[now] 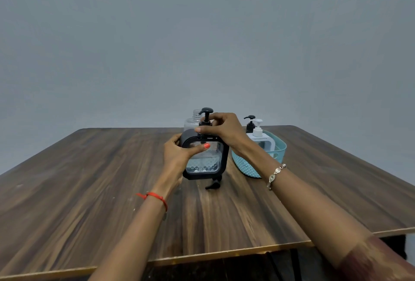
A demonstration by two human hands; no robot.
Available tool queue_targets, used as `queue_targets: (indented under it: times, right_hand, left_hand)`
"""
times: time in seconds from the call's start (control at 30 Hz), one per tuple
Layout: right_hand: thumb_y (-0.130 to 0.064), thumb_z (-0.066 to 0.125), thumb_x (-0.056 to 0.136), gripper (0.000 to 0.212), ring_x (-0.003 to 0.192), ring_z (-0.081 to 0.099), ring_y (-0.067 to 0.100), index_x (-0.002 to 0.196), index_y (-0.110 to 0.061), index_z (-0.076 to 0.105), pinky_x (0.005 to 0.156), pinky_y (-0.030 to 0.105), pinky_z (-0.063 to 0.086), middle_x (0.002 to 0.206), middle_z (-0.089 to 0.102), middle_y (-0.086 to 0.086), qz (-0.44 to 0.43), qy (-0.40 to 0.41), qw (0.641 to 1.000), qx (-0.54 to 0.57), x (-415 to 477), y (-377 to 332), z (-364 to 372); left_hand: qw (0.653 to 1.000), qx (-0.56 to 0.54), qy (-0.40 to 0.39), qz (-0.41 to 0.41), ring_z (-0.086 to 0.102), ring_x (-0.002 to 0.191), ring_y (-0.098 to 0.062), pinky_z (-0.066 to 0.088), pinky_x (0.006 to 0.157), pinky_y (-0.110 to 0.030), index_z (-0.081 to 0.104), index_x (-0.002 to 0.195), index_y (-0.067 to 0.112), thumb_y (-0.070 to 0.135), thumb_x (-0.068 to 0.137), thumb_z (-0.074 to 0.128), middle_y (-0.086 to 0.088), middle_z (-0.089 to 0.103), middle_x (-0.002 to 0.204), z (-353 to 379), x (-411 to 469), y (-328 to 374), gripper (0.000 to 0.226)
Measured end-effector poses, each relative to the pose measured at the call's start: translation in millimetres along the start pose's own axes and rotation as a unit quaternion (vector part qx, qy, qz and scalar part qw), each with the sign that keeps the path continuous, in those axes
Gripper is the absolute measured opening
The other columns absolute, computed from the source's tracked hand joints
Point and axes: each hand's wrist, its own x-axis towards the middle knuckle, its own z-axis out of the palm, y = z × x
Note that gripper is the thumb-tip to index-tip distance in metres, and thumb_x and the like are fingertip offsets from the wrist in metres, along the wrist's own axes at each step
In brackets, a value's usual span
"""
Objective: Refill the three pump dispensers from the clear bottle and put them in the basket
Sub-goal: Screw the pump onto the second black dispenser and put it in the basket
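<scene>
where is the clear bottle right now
In the head view the clear bottle stands uncapped near the far edge of the table, right behind the black dispenser and left of the teal basket.

A dark wood-grain table (pixel 89 202) stands before a plain pale-blue wall (pixel 202 45).

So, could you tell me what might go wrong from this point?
The clear bottle stands uncapped right behind the black dispenser; a nudge could tip it. The right hand grips the pump at its collar while the left hand grips the body; a loose collar might leak in the basket.
</scene>
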Motion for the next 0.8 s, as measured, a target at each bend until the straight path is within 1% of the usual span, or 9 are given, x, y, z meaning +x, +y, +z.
queue_targets:
  times: [0.07,0.17,0.23,0.3,0.33,0.43,0.63,0.73,0.8]
  right_hand:
    - [-0.023,0.082,0.068,0.023,0.062,0.061,0.01,0.086,-0.011,0.072,0.066,0.023,0.051,0.061,0.059,-0.004,-0.006,-0.004,1.0,-0.008,-1,-1,2]
    - [-0.014,0.076,0.073,0.016,0.08,0.068,0.02,0.088,-0.007,0.073,0.083,0.034,0.053,0.083,0.071,0.012,0.008,-0.058,0.998,0.036,-1,-4,-5]
    - [-0.008,0.076,0.072,0.011,0.073,0.063,0.018,0.082,-0.008,0.073,0.078,0.033,0.05,0.072,0.068,0.005,0.007,-0.054,0.998,0.014,0,-4,-8]
    - [-0.01,0.08,0.067,0.009,0.061,0.059,0.013,0.07,-0.013,0.072,0.071,0.031,0.049,0.054,0.062,-0.01,0.007,-0.024,1.0,-0.005,-1,-4,-6]
    - [-0.012,0.082,0.065,0.012,0.061,0.06,0.014,0.071,-0.012,0.072,0.071,0.033,0.05,0.052,0.062,-0.01,0.011,-0.008,1.0,-0.012,-1,-5,-5]
    - [-0.017,0.086,0.06,0.019,0.067,0.067,0.02,0.071,-0.009,0.072,0.074,0.037,0.055,0.069,0.071,0.008,0.022,0.03,0.999,-0.03,-1,-4,-2]
    - [-0.015,0.085,0.059,0.02,0.067,0.071,0.02,0.053,-0.014,0.066,0.072,0.038,0.058,0.067,0.072,0.009,0.021,0.108,0.993,-0.035,-4,0,3]
    - [-0.017,0.08,0.059,0.031,0.051,0.061,0.03,0.044,-0.001,0.058,0.057,0.036,0.049,0.054,0.064,0.017,0.019,0.161,0.984,-0.078,-7,4,8]
    - [-0.019,0.076,0.058,0.041,0.038,0.04,0.018,0.036,-0.002,0.045,0.05,0.03,0.035,0.035,0.046,0.004,0.011,0.203,0.971,-0.126,-9,5,12]
  left_hand:
    - [1.0,-0.006,0.0,0.002,0.071,0.073,-0.017,0.057,0.06,-0.028,0.064,0.092,0.011,0.01,0.048,0.089,-0.001,0.073,0.081,1,0,-1,0.051]
    - [1.0,-0.015,0.003,-0.001,0.071,0.07,-0.014,0.054,0.055,-0.024,0.065,0.089,0.013,0.012,0.046,0.089,0.003,0.074,0.074,1,0,-1,0.05]
    - [1.0,-0.012,0.003,-0.001,0.071,0.07,-0.013,0.054,0.054,-0.023,0.065,0.09,0.014,0.012,0.045,0.09,0.006,0.074,0.073,0,0,0,0.052]
    - [1.0,-0.014,0.001,-0.001,0.071,0.07,-0.014,0.054,0.054,-0.023,0.065,0.09,0.014,0.012,0.044,0.09,0.006,0.074,0.073,1,-1,0,0.053]
    - [1.0,-0.018,0.002,-0.002,0.072,0.071,-0.015,0.054,0.054,-0.024,0.065,0.09,0.014,0.012,0.044,0.09,0.005,0.074,0.074,2,-1,0,0.053]
    - [1.0,-0.017,0.012,-0.002,0.071,0.069,-0.014,0.054,0.053,-0.024,0.064,0.088,0.016,0.012,0.044,0.091,0.007,0.074,0.071,5,-2,-1,0.051]
    - [0.999,0.013,0.037,0.021,0.07,0.066,-0.01,0.053,0.053,-0.022,0.062,0.084,0.02,0.013,0.045,0.092,0.005,0.072,0.072,16,-4,-4,0.05]
    - [0.997,0.039,0.052,0.038,0.069,0.07,-0.012,0.055,0.058,-0.024,0.061,0.082,0.022,0.013,0.047,0.092,0.002,0.071,0.08,23,-8,-7,0.048]
    - [0.996,0.04,0.062,0.044,0.067,0.07,-0.009,0.052,0.054,-0.018,0.06,0.083,0.021,0.012,0.048,0.091,0.002,0.069,0.08,29,-12,-9,0.047]
